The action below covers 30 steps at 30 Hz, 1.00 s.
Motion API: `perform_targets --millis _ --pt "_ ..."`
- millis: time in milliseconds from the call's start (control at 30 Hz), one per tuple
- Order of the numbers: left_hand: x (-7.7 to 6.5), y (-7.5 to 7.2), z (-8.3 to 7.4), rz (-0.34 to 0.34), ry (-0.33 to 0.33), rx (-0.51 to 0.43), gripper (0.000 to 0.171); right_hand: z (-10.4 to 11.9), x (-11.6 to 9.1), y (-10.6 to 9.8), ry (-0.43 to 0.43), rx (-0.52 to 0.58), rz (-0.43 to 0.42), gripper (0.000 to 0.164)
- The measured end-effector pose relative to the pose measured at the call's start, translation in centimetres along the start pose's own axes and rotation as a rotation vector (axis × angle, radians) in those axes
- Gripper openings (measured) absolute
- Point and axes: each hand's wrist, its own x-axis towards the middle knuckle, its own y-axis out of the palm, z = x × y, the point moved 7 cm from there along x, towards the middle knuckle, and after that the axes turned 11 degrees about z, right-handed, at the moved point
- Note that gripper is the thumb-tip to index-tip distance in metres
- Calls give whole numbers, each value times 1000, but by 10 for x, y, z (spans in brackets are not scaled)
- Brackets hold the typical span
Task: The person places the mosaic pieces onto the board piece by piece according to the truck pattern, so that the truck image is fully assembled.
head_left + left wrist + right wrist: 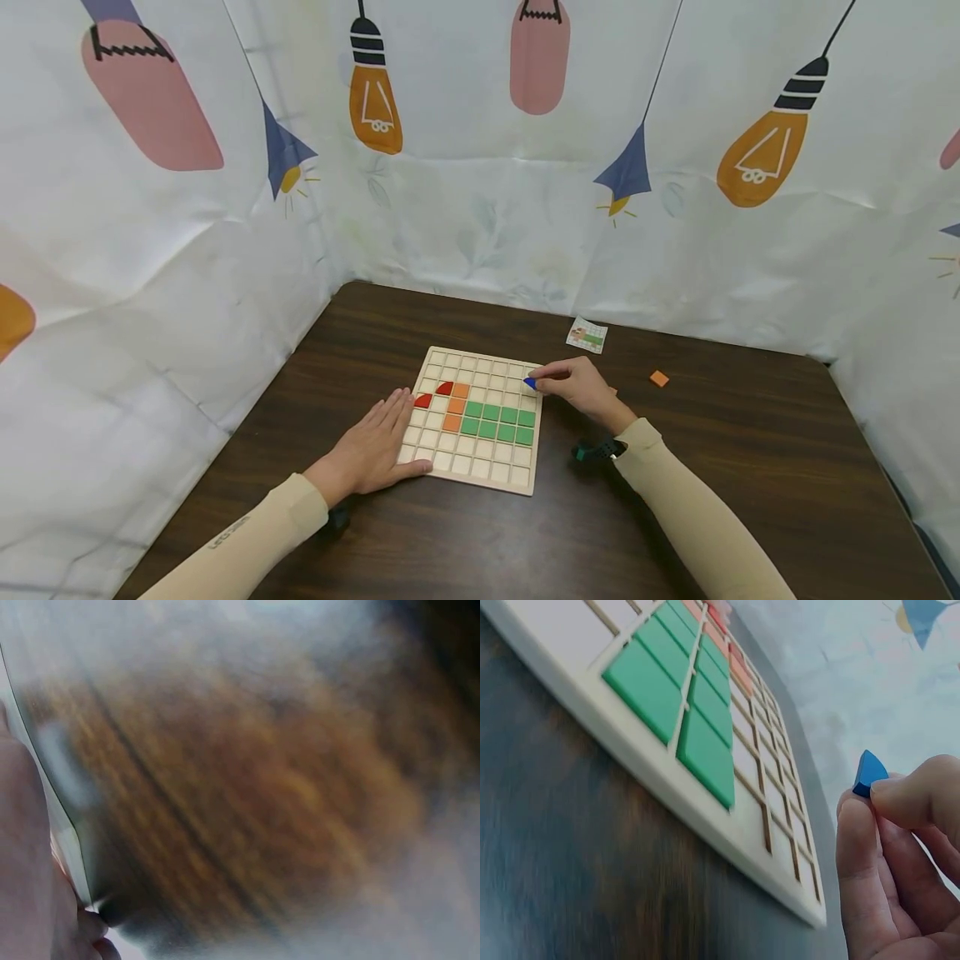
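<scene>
I see the left hand (375, 448) at the left edge of a pale, square gridded board (462, 464), fingers straight and released. In the grid sit two red quarter-round pieces (445, 388), three orange square tiles (456, 406) in a column, then two rows of green square tiles (491, 412). Near the board's right edge, I have the right hand (581, 389) pinching a small blue wedge-like piece (870, 774) between thumb and fingers. Farther right lies a loose orange square tile (659, 379).

A pale gridded board (465, 464) is carried by a dark wood-grained table (795, 442). Near the table's back edge a small card (587, 335) is laid; to its right an orange tile (659, 378) is placed, and another orange piece (614, 391) is mostly hidden.
</scene>
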Motion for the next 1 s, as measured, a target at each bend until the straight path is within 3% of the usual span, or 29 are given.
perform_targets --millis 400,1000 --pt "-2 -3 -1 -28 18 14 111 19 22 35 -12 -29 81 21" --pt "-2 -5 -1 10 16 -3 112 48 60 87 -27 -8 205 20"
